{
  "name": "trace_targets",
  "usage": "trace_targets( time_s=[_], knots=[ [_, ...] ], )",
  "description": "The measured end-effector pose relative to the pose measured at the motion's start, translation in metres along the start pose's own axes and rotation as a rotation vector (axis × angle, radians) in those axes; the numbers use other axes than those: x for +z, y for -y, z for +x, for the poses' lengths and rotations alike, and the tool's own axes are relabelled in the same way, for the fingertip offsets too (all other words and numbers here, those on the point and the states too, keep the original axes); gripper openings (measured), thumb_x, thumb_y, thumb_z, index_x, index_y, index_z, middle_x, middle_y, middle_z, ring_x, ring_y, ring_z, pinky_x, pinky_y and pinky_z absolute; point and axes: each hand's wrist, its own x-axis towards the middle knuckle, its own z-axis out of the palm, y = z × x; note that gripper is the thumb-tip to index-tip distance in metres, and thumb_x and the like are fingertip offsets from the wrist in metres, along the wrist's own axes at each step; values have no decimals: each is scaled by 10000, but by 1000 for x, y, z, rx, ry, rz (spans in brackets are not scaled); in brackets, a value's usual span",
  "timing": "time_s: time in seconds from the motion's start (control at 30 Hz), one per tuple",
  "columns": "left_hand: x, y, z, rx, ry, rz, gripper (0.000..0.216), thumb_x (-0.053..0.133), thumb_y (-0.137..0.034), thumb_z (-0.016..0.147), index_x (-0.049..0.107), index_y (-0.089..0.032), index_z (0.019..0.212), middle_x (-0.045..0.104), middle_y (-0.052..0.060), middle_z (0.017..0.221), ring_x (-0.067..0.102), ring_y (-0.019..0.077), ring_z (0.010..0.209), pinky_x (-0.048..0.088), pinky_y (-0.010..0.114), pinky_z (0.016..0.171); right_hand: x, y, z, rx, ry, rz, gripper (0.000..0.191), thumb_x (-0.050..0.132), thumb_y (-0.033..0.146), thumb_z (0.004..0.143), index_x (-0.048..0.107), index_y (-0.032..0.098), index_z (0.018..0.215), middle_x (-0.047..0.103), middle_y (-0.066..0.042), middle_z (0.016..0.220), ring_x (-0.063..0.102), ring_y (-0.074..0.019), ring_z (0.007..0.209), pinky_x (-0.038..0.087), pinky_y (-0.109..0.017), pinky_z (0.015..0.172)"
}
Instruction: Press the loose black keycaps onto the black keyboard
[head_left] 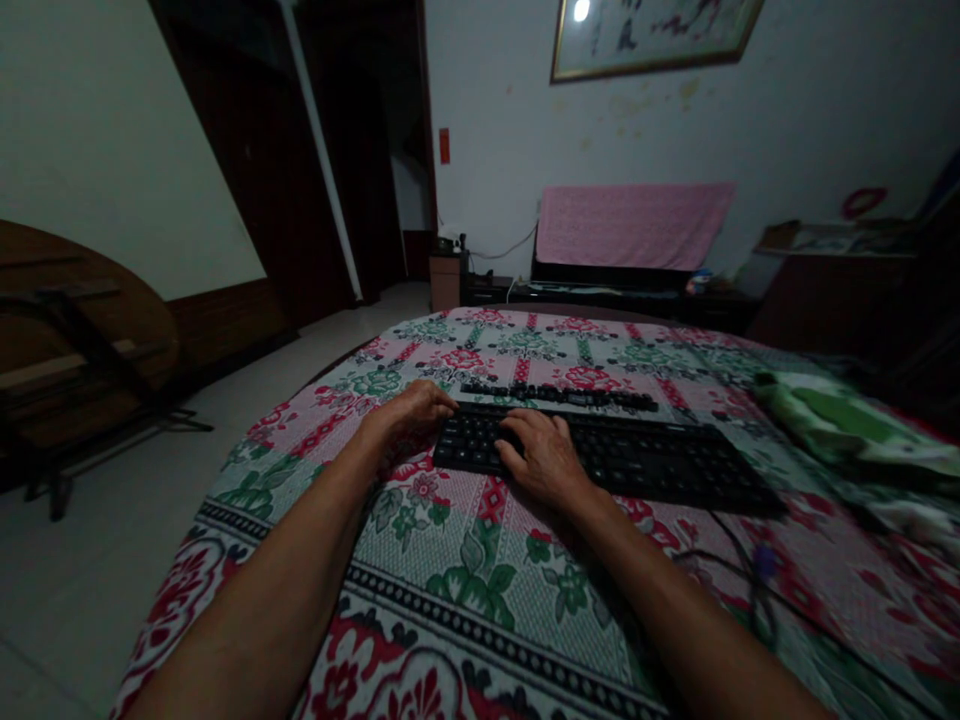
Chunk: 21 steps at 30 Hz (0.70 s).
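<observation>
A black keyboard lies at a slant on the flowered tablecloth, its left end towards me. My left hand is at its far left corner, thumb and fingers drawn together on the edge. Over the left part of the keys rests my right hand, fingers bent and somewhat apart, thumb towards the left; its fingertips touch the keys. Just behind the keyboard runs a row of small loose black keycaps. Whether a small piece is under the right fingertips is hidden.
The patterned tablecloth covers a round-edged table. A black cable with a purple plug lies near the right front. Further right is a green and white bag. A folded wooden tabletop leans at the left wall.
</observation>
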Motion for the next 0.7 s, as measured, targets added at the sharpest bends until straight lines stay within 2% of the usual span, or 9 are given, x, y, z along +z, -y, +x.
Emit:
trace_targets(
  time_s=[0.17, 0.4, 0.5, 0.7],
  knots=[
    [-1, -5, -1, 2, 14, 85, 327, 462, -229, 720, 697, -179, 943, 687, 14, 774, 557, 123, 648, 401, 183, 583, 10, 16, 11, -66, 82, 40, 376, 472, 460, 801, 567, 209, 1063, 538, -76, 1172, 438, -235, 1086, 258, -423, 919],
    [-2, -11, -2, 39, -2, 214, 349, 437, -208, 715, 696, -165, 944, 693, 32, 809, 557, 130, 683, 409, 180, 605, 16, 16, 5, -66, 74, 46, 424, 472, 472, 798, 543, 206, 1121, 515, -84, 1208, 415, -236, 1115, 257, -424, 945],
    [-4, -14, -2, 50, -5, 275, 360, 433, -196, 709, 695, -162, 953, 693, 45, 814, 550, 125, 653, 399, 180, 590, 15, 16, 5, -64, 72, 45, 417, 472, 469, 800, 548, 205, 1113, 513, -82, 1212, 412, -236, 1118, 261, -422, 943],
    [-5, -25, -5, 48, 9, 324, 356, 414, -160, 691, 713, -155, 885, 685, 42, 700, 508, 112, 542, 348, 191, 521, 16, 17, 4, -53, 70, 41, 426, 464, 471, 803, 539, 205, 1127, 503, -87, 1226, 406, -238, 1127, 244, -434, 951]
  ],
)
